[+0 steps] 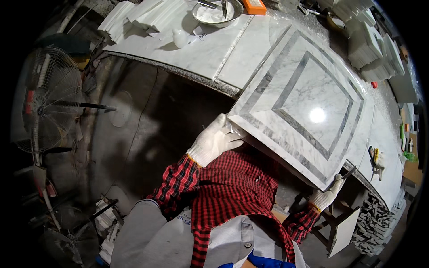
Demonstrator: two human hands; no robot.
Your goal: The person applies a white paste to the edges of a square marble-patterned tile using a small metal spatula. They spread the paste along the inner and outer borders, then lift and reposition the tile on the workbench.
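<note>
A white and grey marble panel with angular grey inlaid bands lies over the front edge of the worktable. My left hand, in a white knit glove, is at its near left corner, thumb and fingers on either side of the edge. Clear plastic film shows between them. At the near right corner is my gloved right hand, closed. A thin dark blade sticks out from it, its handle hidden in the fingers, so its exact kind does not show.
White slabs, a metal bowl of white paste and an orange box stand at the back. Further slab stacks are on the right, above gloves lying on the table. A large fan stands left; stone strips are stacked lower right.
</note>
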